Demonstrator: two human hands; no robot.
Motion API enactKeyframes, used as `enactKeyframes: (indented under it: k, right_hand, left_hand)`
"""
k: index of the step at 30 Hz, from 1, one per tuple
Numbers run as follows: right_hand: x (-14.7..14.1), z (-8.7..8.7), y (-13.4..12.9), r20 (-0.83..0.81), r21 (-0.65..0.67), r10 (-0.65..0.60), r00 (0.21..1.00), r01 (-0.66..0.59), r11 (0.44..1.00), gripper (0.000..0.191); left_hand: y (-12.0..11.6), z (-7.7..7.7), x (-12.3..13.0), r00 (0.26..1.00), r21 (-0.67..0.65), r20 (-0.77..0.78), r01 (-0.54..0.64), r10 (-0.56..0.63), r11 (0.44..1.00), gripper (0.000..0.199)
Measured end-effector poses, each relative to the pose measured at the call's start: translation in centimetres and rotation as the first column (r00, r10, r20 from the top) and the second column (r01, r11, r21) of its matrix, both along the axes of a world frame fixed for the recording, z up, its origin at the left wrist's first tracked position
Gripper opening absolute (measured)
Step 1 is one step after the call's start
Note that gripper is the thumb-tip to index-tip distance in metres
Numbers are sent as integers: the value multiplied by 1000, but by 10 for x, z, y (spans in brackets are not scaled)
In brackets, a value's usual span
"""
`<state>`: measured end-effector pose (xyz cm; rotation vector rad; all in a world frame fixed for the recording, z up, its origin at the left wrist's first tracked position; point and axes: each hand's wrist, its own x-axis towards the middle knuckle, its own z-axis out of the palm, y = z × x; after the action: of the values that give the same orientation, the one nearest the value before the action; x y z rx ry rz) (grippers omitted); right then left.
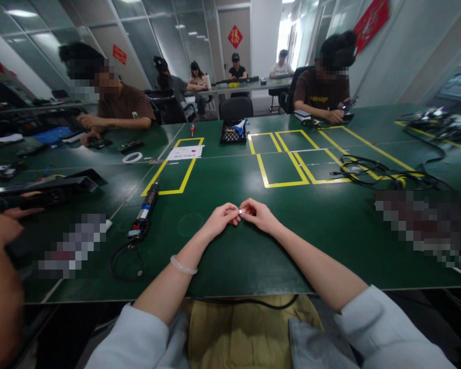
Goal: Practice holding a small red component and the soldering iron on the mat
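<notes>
Both of my hands meet over the green table (230,261), near its front edge. Between the fingertips is a small shiny silver and reddish piece (242,211), too small to name. My left hand (222,220) pinches it from the left. From the right, the thumb and fingers of my right hand (259,215) close on the same piece. To the left of my hands lies a dark cylindrical device (146,207) with silver and blue parts and a black cable.
Tangled black cables (363,166) lie at the right. Further back are a black tray (232,134), a white sheet (185,152) and a tape roll (132,157). A neighbour's arm (2,256) reaches in at the left. Several people sit around the tables.
</notes>
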<state>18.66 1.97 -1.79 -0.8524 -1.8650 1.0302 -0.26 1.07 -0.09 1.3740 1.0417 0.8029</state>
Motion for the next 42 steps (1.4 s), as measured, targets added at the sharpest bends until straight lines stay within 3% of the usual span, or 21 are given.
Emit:
enactKeyframes:
  k: [6, 15, 24, 34, 38, 40, 42]
  right_hand:
    - [-1, -2, 2, -30, -88, -22, 999, 19, 996, 23]
    - [2, -2, 4, 17, -38, -17, 1000, 17, 999, 14]
    - [2, -1, 5, 40, -67, -33, 999, 36, 997, 19]
    - [4, 0, 5, 92, -72, -46, 995, 52, 996, 18]
    - [3, 1, 4, 87, -80, -41, 995, 48, 996, 17]
    - [3, 2, 3, 82, -84, -39, 996, 46, 995, 17]
    - [3, 2, 3, 79, -88, -39, 996, 46, 995, 16]
  left_hand:
    - [-2, 2, 0, 1000, 34, -5, -22, 22, 999, 35]
    - [-2, 0, 1, 999, 59, -27, -44, 45, 997, 38]
    - [-2, 2, 0, 997, 128, -67, -17, 25, 992, 30]
    - [-4, 16, -16, 972, 159, -232, 19, 19, 987, 36]
    - [-14, 26, -50, 881, 297, -463, 55, 93, 953, 43]
    - [-21, 30, -75, 756, 391, -621, 71, 206, 918, 46]
    - [-29, 33, -107, 564, 475, -745, 75, 356, 877, 48]
